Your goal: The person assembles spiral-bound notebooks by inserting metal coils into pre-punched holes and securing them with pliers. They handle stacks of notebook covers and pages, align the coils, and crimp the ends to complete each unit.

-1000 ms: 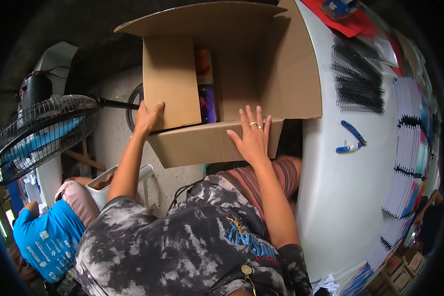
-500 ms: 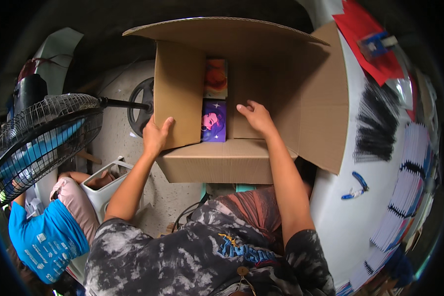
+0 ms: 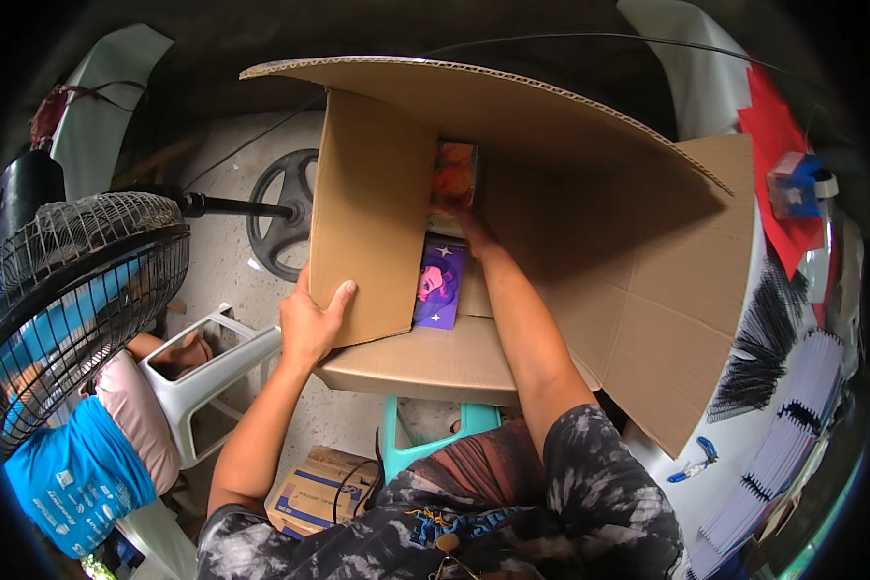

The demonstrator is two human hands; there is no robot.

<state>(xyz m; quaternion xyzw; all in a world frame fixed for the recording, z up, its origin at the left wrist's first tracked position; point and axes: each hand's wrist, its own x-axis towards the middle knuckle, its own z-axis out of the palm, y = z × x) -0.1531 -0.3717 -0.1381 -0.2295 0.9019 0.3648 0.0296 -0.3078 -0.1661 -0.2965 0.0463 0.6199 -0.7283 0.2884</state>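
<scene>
A large open cardboard box (image 3: 590, 251) fills the middle, its flaps spread. My left hand (image 3: 311, 319) grips the left flap (image 3: 372, 213) near its front corner, thumb on the inner face and fingers behind it. Along the box's left side lie two items that look like notebooks or books: a purple one (image 3: 440, 290) with a pink-faced drawing nearer me, and an orange-red one (image 3: 454, 174) farther in. My right hand (image 3: 469, 222) reaches down inside, at the near end of the orange-red one; shadow hides its fingers.
A black stand fan (image 3: 87, 300) is at the left, its round base (image 3: 285, 213) beside the box. Another person in a blue shirt (image 3: 77, 483) sits near a white stool (image 3: 213, 377). A teal stool (image 3: 435, 425) stands below. At right are blue-handled pliers (image 3: 694, 461), black binding coils (image 3: 759, 348) and stacked notebooks (image 3: 783, 435).
My right hand has gone from hovering over the box down to the orange-red notebook or book. My left hand keeps its grip on the flap. The whole view has shifted.
</scene>
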